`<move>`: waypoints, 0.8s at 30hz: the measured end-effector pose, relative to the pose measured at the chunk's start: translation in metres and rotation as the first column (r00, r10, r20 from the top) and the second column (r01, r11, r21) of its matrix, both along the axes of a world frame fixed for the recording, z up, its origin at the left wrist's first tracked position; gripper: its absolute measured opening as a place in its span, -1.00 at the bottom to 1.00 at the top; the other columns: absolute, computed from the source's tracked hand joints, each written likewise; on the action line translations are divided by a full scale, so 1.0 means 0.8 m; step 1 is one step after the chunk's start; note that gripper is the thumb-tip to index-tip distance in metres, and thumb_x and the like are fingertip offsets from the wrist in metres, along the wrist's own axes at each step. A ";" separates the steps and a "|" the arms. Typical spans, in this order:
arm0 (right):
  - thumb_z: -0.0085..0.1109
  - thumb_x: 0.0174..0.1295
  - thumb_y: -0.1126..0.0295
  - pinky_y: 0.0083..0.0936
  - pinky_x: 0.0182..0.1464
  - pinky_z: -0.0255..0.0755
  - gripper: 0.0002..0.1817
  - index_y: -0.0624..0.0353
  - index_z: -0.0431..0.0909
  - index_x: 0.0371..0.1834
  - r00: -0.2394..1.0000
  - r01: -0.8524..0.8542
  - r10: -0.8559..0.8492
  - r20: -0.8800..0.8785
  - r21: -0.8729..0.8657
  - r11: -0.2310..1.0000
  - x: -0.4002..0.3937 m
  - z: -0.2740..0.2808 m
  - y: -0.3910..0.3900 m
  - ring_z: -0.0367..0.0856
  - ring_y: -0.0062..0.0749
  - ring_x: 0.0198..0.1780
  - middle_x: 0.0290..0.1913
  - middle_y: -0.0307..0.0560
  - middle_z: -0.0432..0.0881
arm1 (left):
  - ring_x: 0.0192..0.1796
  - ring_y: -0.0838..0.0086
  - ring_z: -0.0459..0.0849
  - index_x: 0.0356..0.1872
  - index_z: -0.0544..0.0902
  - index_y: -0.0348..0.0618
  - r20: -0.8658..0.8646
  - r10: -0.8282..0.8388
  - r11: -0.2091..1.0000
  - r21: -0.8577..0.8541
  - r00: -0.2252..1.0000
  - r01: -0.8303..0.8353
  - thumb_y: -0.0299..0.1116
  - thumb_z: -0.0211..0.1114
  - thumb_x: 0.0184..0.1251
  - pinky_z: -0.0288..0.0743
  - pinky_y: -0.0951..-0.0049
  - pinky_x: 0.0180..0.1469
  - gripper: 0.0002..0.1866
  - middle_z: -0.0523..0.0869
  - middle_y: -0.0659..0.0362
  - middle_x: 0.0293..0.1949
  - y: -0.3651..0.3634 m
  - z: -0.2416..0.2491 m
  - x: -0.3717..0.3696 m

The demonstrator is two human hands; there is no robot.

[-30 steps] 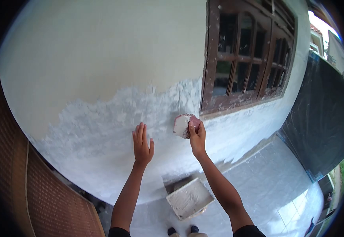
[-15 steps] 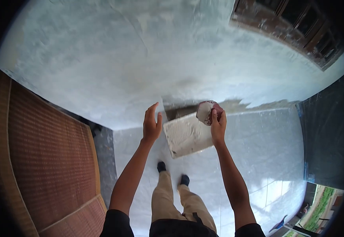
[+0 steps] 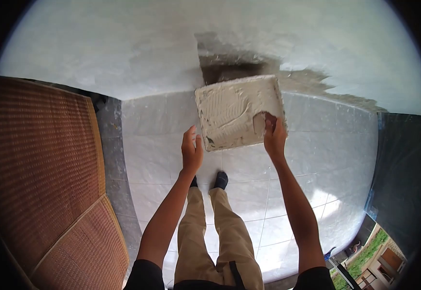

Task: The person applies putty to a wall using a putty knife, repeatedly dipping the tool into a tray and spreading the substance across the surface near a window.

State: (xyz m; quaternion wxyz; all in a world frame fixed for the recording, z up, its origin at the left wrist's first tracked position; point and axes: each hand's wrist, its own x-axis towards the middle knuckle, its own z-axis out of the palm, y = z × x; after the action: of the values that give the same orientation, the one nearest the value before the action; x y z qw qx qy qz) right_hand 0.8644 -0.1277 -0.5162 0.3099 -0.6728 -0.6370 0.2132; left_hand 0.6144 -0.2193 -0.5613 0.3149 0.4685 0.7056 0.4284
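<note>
My right hand (image 3: 275, 137) grips a dark red, palm-sized flat piece (image 3: 270, 119), thumb on its near side. Earlier its face showed a coat of pale paste; the fingers now cover much of it. It overlaps the right part of a rectangular tray (image 3: 225, 117) covered in cream-coloured paste, with ridges on its left half and smeared swirls near the middle. My left hand (image 3: 191, 149) is empty, just off the tray's left edge, fingers loosely bent and thumb apart.
Behind the tray rises a pale wall (image 3: 138, 53) with a bare grey-brown patch (image 3: 307, 79) low down. Grey tiles (image 3: 157, 145) cover the floor, where my feet stand. A woven brown panel (image 3: 51, 159) lines the left; a dark sheet (image 3: 406, 169) hangs right.
My view has tipped downward, so the tray appears higher and the window is out of sight. My right hand has brought the dark red piece down to the tray's right part.
</note>
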 end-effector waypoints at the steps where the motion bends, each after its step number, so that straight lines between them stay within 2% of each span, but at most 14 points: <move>1: 0.04 0.38 0.36 -0.09 -0.13 0.43 -0.78 0.33 0.43 -0.10 1.000 -0.001 0.001 0.004 -0.016 1.000 -0.003 -0.017 0.006 0.61 0.19 -0.16 -0.23 0.29 0.63 | 0.07 0.16 0.57 0.24 0.41 -0.29 0.026 -0.002 1.000 -0.021 1.000 0.002 -0.45 0.05 0.43 0.48 0.24 0.10 -0.62 0.53 -0.07 0.10 -0.006 -0.017 0.001; 3: 0.02 0.36 0.44 0.00 -0.15 0.35 -0.84 0.33 0.38 -0.12 0.997 -0.045 0.049 0.056 -0.074 0.996 -0.011 -0.043 0.021 0.51 0.27 -0.16 -0.22 0.30 0.58 | 0.06 0.17 0.57 0.25 0.40 -0.28 0.057 0.005 0.999 -0.051 0.998 -0.002 -0.45 0.05 0.44 0.49 0.25 0.09 -0.61 0.52 -0.07 0.11 -0.012 -0.046 0.004; 4: 0.00 0.35 0.49 0.02 -0.17 0.30 -0.89 0.30 0.37 -0.16 0.991 -0.056 0.060 0.116 -0.040 0.998 -0.020 -0.055 0.024 0.47 0.23 -0.21 -0.26 0.26 0.57 | 0.07 0.18 0.57 0.28 0.37 -0.28 0.072 0.016 0.998 -0.054 0.997 -0.012 -0.44 0.05 0.44 0.49 0.26 0.07 -0.59 0.50 -0.07 0.14 -0.014 -0.060 0.005; 5: 0.00 0.35 0.49 0.02 -0.17 0.30 -0.89 0.30 0.37 -0.16 0.991 -0.057 0.063 0.122 -0.053 0.997 -0.025 -0.063 0.029 0.47 0.23 -0.21 -0.26 0.26 0.57 | 0.07 0.20 0.57 0.30 0.35 -0.28 0.088 0.027 0.998 -0.056 0.996 -0.022 -0.44 0.06 0.44 0.50 0.27 0.05 -0.56 0.49 -0.07 0.16 -0.016 -0.071 0.007; 8: -0.04 0.35 0.53 -0.07 -0.21 0.33 -0.93 0.29 0.40 -0.18 0.946 -0.233 0.198 0.258 0.115 0.966 -0.033 -0.093 0.048 0.42 0.12 -0.28 -0.26 0.20 0.57 | 0.12 0.27 0.56 0.38 0.29 -0.21 0.114 0.068 0.994 -0.097 0.991 -0.057 -0.49 0.02 0.45 0.48 0.35 0.08 -0.51 0.48 -0.03 0.20 -0.015 -0.100 0.012; 12: -0.08 0.33 0.56 -0.11 -0.21 0.36 -0.94 0.29 0.40 -0.20 0.883 -0.350 0.295 0.366 0.095 0.932 -0.047 -0.102 0.067 0.42 0.06 -0.29 -0.30 0.14 0.55 | 0.11 0.29 0.58 0.42 0.24 -0.24 0.167 0.024 0.988 -0.155 0.986 0.002 -0.47 -0.01 0.47 0.47 0.38 0.10 -0.49 0.49 -0.05 0.21 -0.015 -0.117 0.011; 14: -0.07 0.31 0.56 -0.11 -0.21 0.38 -0.93 0.29 0.40 -0.20 0.861 -0.377 0.320 0.396 0.075 0.923 -0.050 -0.109 0.066 0.43 0.06 -0.28 -0.30 0.13 0.55 | 0.12 0.33 0.58 0.42 0.24 -0.30 0.279 0.032 0.979 -0.204 0.960 0.027 -0.44 -0.06 0.48 0.45 0.40 0.13 -0.49 0.52 -0.07 0.21 -0.017 -0.123 0.012; 15: -0.06 0.30 0.57 -0.11 -0.20 0.40 -0.93 0.29 0.40 -0.20 0.840 -0.398 0.336 0.427 0.063 0.915 -0.051 -0.111 0.064 0.44 0.05 -0.26 -0.30 0.13 0.54 | 0.12 0.33 0.58 0.42 0.24 -0.30 0.280 0.038 0.977 -0.210 0.959 0.023 -0.44 -0.06 0.48 0.45 0.40 0.13 -0.49 0.52 -0.07 0.21 -0.019 -0.126 0.013; 18: -0.05 0.26 0.58 -0.13 -0.18 0.45 -0.92 0.28 0.40 -0.20 0.817 -0.420 0.367 0.444 0.023 0.907 -0.060 -0.118 0.052 0.46 0.04 -0.22 -0.27 0.11 0.54 | 0.12 0.25 0.60 0.35 0.31 -0.40 0.365 0.066 0.988 -0.154 0.929 -0.009 -0.38 -0.02 0.47 0.44 0.36 0.16 -0.51 0.58 -0.16 0.14 -0.021 -0.135 0.019; 20: -0.06 0.30 0.56 -0.09 -0.17 0.42 -0.95 0.29 0.37 -0.22 0.836 -0.424 0.377 0.399 0.032 0.905 -0.070 -0.120 0.042 0.46 0.08 -0.22 -0.28 0.14 0.53 | 0.24 0.26 0.54 0.32 0.36 -0.45 0.460 0.083 0.986 -0.167 0.884 -0.006 -0.36 -0.04 0.47 0.34 0.39 0.27 -0.51 0.55 -0.18 0.20 -0.020 -0.136 0.021; 21: -0.08 0.35 0.54 -0.05 -0.17 0.39 -0.97 0.29 0.35 -0.24 0.855 -0.423 0.383 0.351 0.045 0.905 -0.076 -0.121 0.037 0.46 0.12 -0.21 -0.29 0.17 0.52 | 0.24 0.26 0.54 0.32 0.36 -0.45 0.461 0.086 0.986 -0.166 0.884 -0.009 -0.36 -0.04 0.47 0.34 0.39 0.27 -0.51 0.55 -0.18 0.20 -0.019 -0.134 0.021; 24: -0.07 0.34 0.55 -0.08 -0.18 0.40 -0.96 0.30 0.35 -0.25 0.851 -0.421 0.389 0.352 0.016 0.907 -0.099 -0.124 0.013 0.47 0.11 -0.22 -0.31 0.18 0.51 | 0.30 0.26 0.49 0.31 0.36 -0.49 0.541 0.132 0.975 -0.223 0.831 -0.009 -0.34 -0.08 0.47 0.25 0.42 0.34 -0.50 0.51 -0.17 0.25 -0.017 -0.133 0.019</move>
State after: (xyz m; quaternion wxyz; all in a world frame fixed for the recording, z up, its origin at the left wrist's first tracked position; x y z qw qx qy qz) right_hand 0.7849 -0.1170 -0.6155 0.1738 -0.5348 -0.8175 0.1243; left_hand 0.6295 -0.2329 -0.6675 0.5367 0.2624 0.6429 0.4794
